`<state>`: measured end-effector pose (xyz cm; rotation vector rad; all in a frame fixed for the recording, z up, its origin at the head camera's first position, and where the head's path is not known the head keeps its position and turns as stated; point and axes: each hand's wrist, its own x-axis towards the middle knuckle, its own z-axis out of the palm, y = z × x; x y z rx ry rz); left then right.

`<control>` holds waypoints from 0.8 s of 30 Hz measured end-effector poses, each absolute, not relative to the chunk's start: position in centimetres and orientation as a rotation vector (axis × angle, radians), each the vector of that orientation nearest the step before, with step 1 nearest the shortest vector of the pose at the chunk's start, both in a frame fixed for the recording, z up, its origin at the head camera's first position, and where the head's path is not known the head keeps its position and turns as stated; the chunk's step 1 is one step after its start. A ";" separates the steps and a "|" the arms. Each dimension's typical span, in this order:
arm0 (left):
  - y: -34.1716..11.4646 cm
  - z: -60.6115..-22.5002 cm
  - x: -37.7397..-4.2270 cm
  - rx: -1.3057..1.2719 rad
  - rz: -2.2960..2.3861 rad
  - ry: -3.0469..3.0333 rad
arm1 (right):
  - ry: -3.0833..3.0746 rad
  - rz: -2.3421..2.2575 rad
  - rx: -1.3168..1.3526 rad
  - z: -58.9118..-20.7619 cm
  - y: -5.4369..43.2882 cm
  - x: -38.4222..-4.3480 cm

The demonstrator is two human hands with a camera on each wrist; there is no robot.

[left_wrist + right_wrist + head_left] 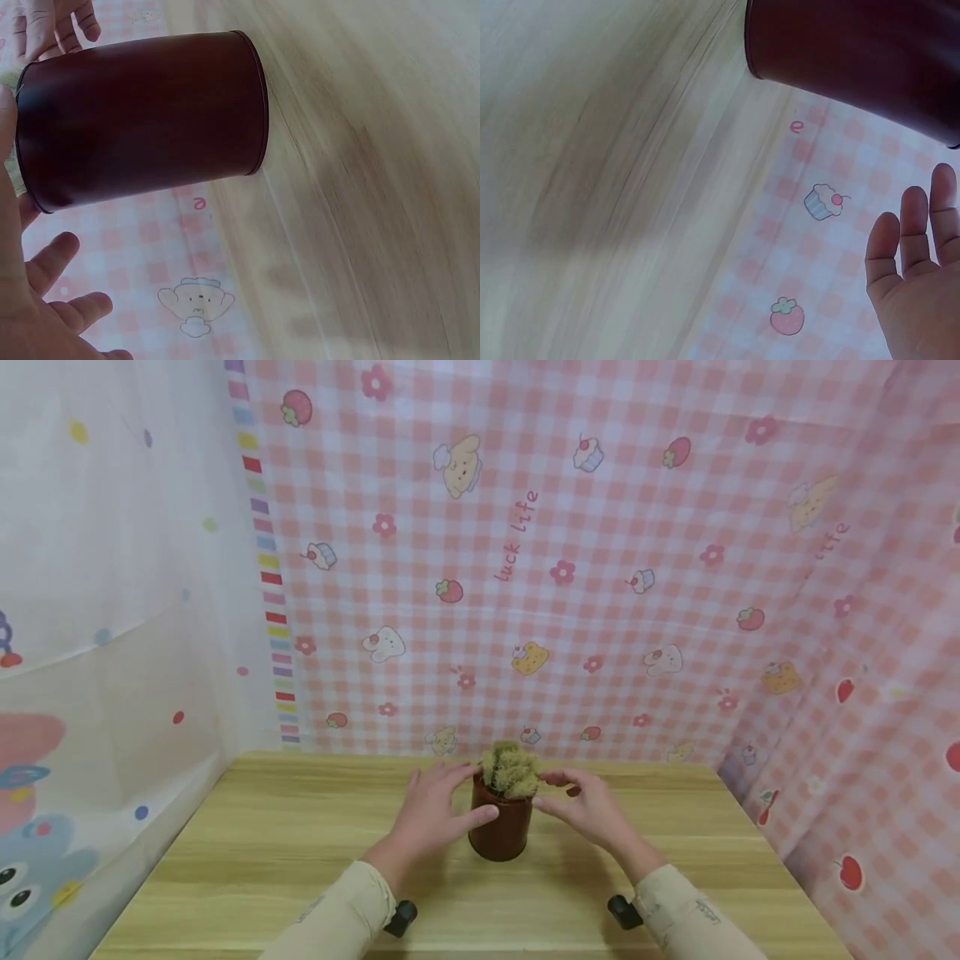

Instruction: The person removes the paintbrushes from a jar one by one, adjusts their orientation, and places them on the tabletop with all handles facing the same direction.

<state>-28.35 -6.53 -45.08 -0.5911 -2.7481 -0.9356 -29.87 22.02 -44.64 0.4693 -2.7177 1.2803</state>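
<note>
A dark reddish-brown cylindrical pot stands upright on the wooden table. Fuzzy yellow-green moss-like stuff bulges out of its top. On the pot's left is my left hand, its thumb lying at the near side of the rim and its index finger reaching to the moss; the other fingers spread loosely past the pot. My right hand comes in from the right, thumb and index fingertips right at the rim and moss. In the right wrist view its other fingers extend apart from the pot.
The wooden table runs back to a pink checked cloth hung behind it. More patterned cloth hangs on the right, and a white dotted cloth on the left. A black wrist-camera piece sits by the left sleeve.
</note>
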 end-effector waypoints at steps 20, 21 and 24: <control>-5.6 -45.7 -29.2 -0.514 -0.953 -2.764 | -2.662 1.321 0.614 -44.0 20.1 -29.9; -5.6 -45.7 -29.2 -0.516 -0.952 -2.764 | -2.661 1.322 0.613 -44.0 20.1 -29.9; -5.6 -45.6 -29.3 -0.518 -0.948 -2.779 | -2.666 1.319 0.597 -44.0 19.9 -29.9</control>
